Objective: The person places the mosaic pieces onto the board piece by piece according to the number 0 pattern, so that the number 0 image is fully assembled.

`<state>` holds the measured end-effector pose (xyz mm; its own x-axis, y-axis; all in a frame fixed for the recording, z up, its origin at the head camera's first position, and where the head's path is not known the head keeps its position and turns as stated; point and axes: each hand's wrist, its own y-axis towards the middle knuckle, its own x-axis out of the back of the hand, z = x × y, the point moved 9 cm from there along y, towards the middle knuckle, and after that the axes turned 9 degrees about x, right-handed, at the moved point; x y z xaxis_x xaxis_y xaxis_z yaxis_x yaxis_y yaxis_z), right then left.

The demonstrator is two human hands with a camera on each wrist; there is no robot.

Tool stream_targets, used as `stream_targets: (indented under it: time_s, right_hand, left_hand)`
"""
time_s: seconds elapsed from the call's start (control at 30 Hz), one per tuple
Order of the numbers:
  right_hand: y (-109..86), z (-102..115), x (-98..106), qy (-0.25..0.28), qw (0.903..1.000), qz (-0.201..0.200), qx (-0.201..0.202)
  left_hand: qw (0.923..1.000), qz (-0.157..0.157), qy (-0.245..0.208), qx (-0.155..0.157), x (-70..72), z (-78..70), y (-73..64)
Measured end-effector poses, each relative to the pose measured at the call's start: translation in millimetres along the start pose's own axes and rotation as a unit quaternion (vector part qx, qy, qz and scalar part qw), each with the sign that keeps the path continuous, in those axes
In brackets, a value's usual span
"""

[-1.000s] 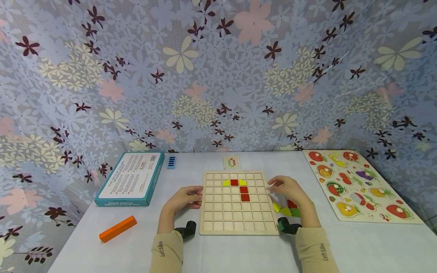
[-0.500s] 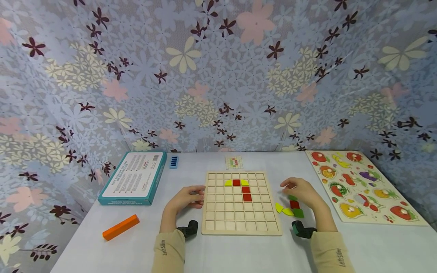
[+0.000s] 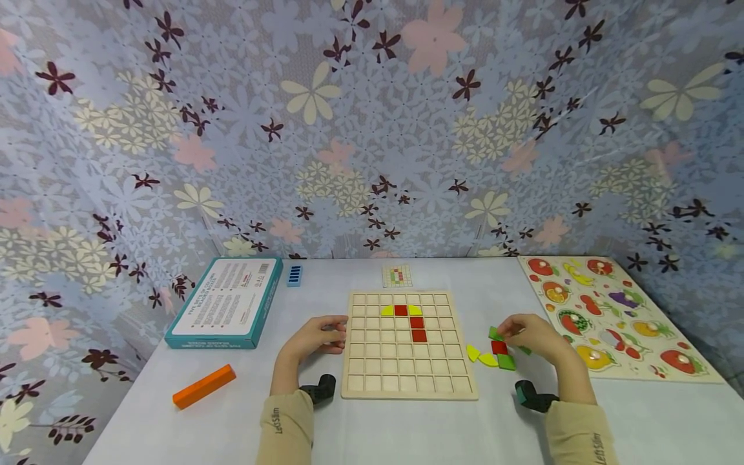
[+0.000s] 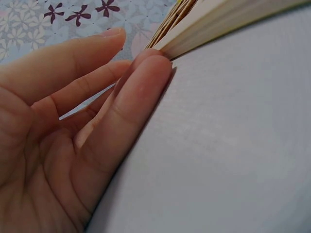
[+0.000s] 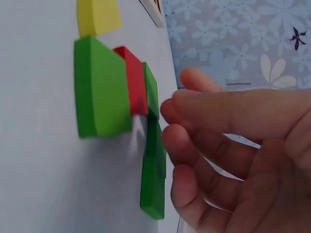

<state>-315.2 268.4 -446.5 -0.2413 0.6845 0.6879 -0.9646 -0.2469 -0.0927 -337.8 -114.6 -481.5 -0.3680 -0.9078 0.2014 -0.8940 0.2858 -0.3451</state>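
A wooden grid board [image 3: 374, 369] lies in the middle of the table, with red tiles [image 3: 418, 335] and yellow curved tiles [image 3: 387, 311] in its upper cells. My left hand [image 3: 314, 338] rests at its left side; in the left wrist view, fingertips are right at the board edge [image 4: 204, 34]. Right of the board lie loose pieces: a red square [image 3: 498, 348], green tiles [image 3: 507, 363] and yellow curved ones [image 3: 487, 360]. Over them hovers my right hand [image 3: 533, 337], its fingers loosely bent. The right wrist view shows nothing between those fingers, close to a green tile [image 5: 152, 90].
Behind the board lies a small pattern card [image 3: 397, 276]. To the left are a teal box [image 3: 223, 303], a small blue object [image 3: 294, 275] and an orange bar [image 3: 205, 386]. A fruit puzzle board [image 3: 619, 316] occupies the right side. Floral fabric [image 3: 372, 129] hangs behind.
My right hand has moved right, away from the board's right edge, and down over the loose tiles. My left hand has stayed at the board's left edge.
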Motion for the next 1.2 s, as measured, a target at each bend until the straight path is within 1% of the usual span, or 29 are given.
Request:
stream_targets:
  time_s: [0.17, 0.3, 0.57, 0.8, 1.0, 1.2]
  right_hand:
    - [-2.5, -5, -2, 0.004, 0.9997, 0.017, -0.017]
    - [-3.0, -8, -2, 0.0, 0.9995, 0.019, -0.027]
    - [-2.0, -9, -5, -0.044, 0.9985, 0.016, -0.027]
    - [0.4, -8, -9, -0.05, 0.9981, 0.021, -0.029]
    - [1.9, -5, -11, -0.039, 0.9987, 0.025, -0.021]
    - [-0.2, 3, -12, -0.035, 0.9987, 0.038, 0.0]
  left_hand:
    - [1.0, -0.003, -0.003, 0.001, 0.3, -0.4, 0.3]
    - [1.0, -0.006, -0.004, 0.003, 0.9, -0.9, 0.6]
    - [0.9999, -0.007, -0.003, 0.008, 1.1, -0.1, 1.8]
    - [0.9999, -0.006, -0.003, 0.009, 1.7, 0.9, 2.1]
    - [0.9999, -0.004, -0.008, 0.01, 1.4, 1.0, 2.0]
    - [1.0, -0.003, -0.004, 0.007, 0.9, -0.5, 1.3]
